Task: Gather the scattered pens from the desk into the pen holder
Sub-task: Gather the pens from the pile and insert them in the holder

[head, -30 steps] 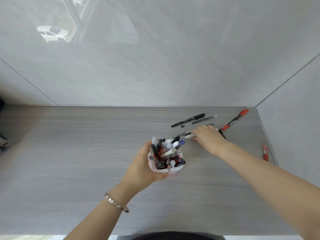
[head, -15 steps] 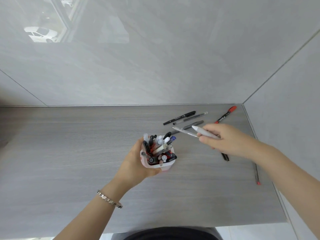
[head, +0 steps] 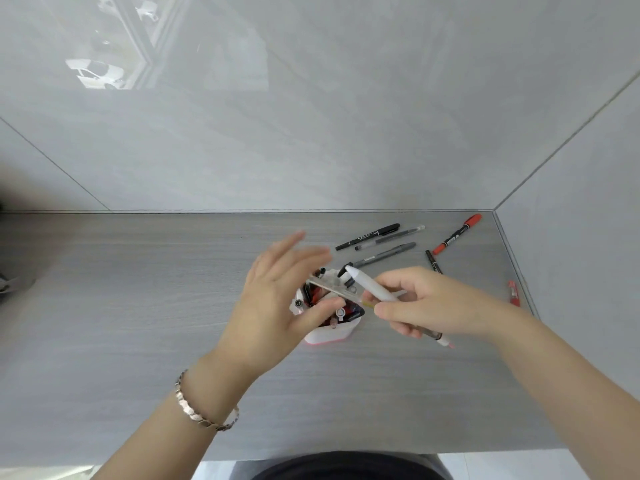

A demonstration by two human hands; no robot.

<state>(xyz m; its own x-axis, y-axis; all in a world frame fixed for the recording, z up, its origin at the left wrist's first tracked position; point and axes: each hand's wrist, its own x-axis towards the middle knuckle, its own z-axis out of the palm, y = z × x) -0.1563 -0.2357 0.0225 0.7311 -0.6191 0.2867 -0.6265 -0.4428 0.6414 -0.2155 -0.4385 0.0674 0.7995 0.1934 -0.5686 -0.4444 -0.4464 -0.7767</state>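
The white pen holder [head: 329,335], crammed with several pens, stands mid-desk. My right hand [head: 429,306] grips two pens just above it: a white pen [head: 370,286] and a clear grey pen [head: 332,289], both pointing left over the holder. My left hand [head: 277,299] hovers over the holder's left side with fingers spread, its palm by the clear pen's tip, hiding part of the holder. Loose on the desk behind lie a black marker [head: 369,236], two grey pens [head: 398,234] [head: 386,257], a red-capped marker [head: 457,233], a short black pen [head: 433,261] and a red pen [head: 513,292].
The grey desk [head: 138,306] meets glossy walls at the back and right, forming a corner [head: 493,211] near the loose pens. The red pen lies right against the right wall. A bracelet [head: 204,414] is on my left wrist. The desk's front edge runs close to my body.
My right hand lifted two pens off the desk and carried them left over the holder. My left hand let go of the holder and rose with fingers spread.
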